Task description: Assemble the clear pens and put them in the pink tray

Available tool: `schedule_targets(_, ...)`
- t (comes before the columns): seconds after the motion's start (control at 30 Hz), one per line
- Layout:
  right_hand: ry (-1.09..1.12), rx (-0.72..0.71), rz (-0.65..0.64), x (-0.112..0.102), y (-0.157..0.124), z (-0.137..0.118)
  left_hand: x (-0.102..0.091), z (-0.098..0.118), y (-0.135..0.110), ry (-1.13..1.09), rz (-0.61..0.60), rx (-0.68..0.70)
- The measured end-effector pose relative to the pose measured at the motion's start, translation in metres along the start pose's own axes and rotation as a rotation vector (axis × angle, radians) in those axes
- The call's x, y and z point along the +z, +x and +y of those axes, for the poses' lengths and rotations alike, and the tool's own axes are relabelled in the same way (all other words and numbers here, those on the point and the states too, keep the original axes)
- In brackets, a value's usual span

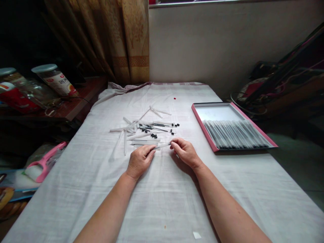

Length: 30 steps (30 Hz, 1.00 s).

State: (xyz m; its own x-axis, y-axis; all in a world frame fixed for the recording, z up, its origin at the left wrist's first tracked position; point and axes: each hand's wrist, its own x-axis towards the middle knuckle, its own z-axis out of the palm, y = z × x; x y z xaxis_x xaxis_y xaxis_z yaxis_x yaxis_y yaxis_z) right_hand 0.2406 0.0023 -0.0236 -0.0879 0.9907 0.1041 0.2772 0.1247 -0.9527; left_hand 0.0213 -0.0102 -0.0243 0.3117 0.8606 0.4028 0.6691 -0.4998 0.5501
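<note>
Between my hands, a slim clear pen barrel (162,146) is held nearly level above the cloth. My left hand (140,160) is closed round its left end. The fingertips of my right hand (185,151) pinch its right end, where a small dark part shows; whether that is a plug is hidden by the fingers. Just beyond lie several black ink refills (160,129), small black end plugs (154,135) and loose clear pen barrels (125,142), scattered in a heap.
At the right lies a pink-edged box (205,130) with a row of assembled pens (235,134). A red bit (174,98) sits far back on the white cloth (157,209), a white scrap (196,235) near the front. Jars (57,81) and a pink-handled item (45,164) stand left.
</note>
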Motion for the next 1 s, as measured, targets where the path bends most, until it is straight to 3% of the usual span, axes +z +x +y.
schedule_targets(0.5,-0.014,-0.021,0.004,0.002,-0.001,0.003,0.000,0.000,0.000,-0.070,0.034,0.002)
schedule_targets(0.77,-0.246,-0.211,-0.086,0.007,-0.005,-0.004,-0.004,0.005,0.002,-0.015,-0.041,0.052)
schedule_targets(0.9,-0.234,-0.183,-0.053,-0.004,-0.003,-0.004,-0.010,-0.005,0.000,-0.049,0.023,0.007)
schedule_targets(1.0,-0.159,-0.073,0.062,-0.015,-0.001,-0.001,-0.017,-0.015,0.004,-0.041,0.129,-0.073)
